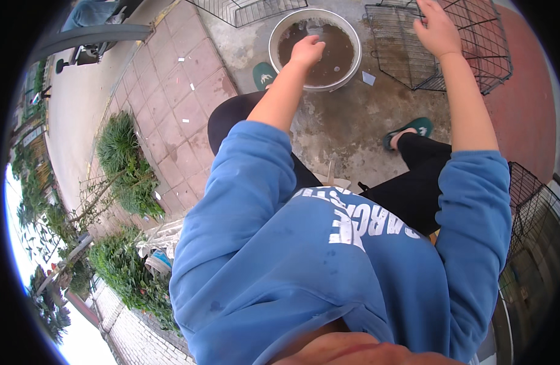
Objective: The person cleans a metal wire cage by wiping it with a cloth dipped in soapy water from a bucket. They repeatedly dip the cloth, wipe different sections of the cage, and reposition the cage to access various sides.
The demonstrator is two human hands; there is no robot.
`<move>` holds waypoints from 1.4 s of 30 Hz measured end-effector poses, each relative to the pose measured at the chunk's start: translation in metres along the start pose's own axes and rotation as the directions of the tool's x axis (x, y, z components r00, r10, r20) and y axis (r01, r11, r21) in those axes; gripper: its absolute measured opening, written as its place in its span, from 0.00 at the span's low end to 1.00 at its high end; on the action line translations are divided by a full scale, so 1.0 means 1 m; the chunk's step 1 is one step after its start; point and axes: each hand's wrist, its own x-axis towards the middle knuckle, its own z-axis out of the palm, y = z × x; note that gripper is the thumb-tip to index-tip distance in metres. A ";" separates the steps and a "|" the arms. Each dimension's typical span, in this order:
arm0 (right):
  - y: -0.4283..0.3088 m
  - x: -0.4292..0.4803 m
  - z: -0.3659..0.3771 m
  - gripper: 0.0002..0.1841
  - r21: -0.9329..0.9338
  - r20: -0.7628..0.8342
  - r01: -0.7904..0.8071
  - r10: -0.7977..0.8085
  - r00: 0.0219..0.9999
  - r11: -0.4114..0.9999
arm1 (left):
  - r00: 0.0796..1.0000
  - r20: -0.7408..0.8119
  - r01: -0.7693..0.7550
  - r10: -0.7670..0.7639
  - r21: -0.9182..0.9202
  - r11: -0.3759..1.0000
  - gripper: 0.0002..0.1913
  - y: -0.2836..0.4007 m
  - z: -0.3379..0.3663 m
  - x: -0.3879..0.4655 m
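Note:
My left hand (308, 50) is over a round metal basin (274, 51) of murky brown water (337, 52). Its fingers are partly curled, and a pale blurred patch just beyond them may be foam, glare or an object. To the right, my right hand (439, 33) is in front of a black wire cage (483, 50). Its thumb stands apart from the fingers, whose tips reach the top edge of the picture. No object shows in it, though whether it touches the wires is unclear. The cage has a flat wire panel (394, 50) on its left side.
Another wire rack (248, 11) lies beyond the basin. A small pale scrap (368, 78) lies on the wet concrete (335, 132). My feet wear green slippers (263, 75). Paving (170, 100) and shrubs (120, 150) lie left; more wire cages (526, 196) stand right.

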 end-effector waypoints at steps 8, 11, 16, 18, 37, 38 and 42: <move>0.004 0.008 0.019 0.30 -0.042 0.104 -0.023 0.027 0.994 0.999 | 0.998 0.013 0.034 -0.060 0.700 0.714 0.35 -0.039 0.073 0.101; 0.009 0.007 0.011 0.30 0.028 0.114 -0.036 0.032 0.993 0.999 | 0.972 0.131 0.046 -0.196 0.709 0.704 0.22 -0.051 0.076 0.116; -0.007 0.008 0.010 0.28 -0.024 0.058 -0.064 0.065 0.996 0.998 | 0.979 0.206 -0.154 -0.004 0.744 0.650 0.21 -0.030 0.056 0.074; -0.021 0.005 0.009 0.26 -0.038 0.065 -0.131 0.133 0.989 0.991 | 0.981 0.177 -0.189 0.082 0.760 0.622 0.21 0.003 0.037 0.044; -0.132 -0.059 0.174 0.25 0.769 0.639 -0.518 0.495 0.589 -0.376 | 0.999 0.026 0.001 0.026 -0.727 0.686 0.16 0.058 -0.074 -0.022; -0.133 -0.059 0.174 0.25 0.765 0.644 -0.484 0.485 0.591 -0.425 | 0.992 0.052 0.123 -0.117 -0.643 0.756 0.18 0.050 -0.067 -0.009; -0.146 -0.068 0.165 0.20 0.736 0.648 -0.425 0.367 0.668 -0.527 | 0.850 0.366 0.526 -0.380 -0.643 0.556 0.49 0.008 -0.025 0.014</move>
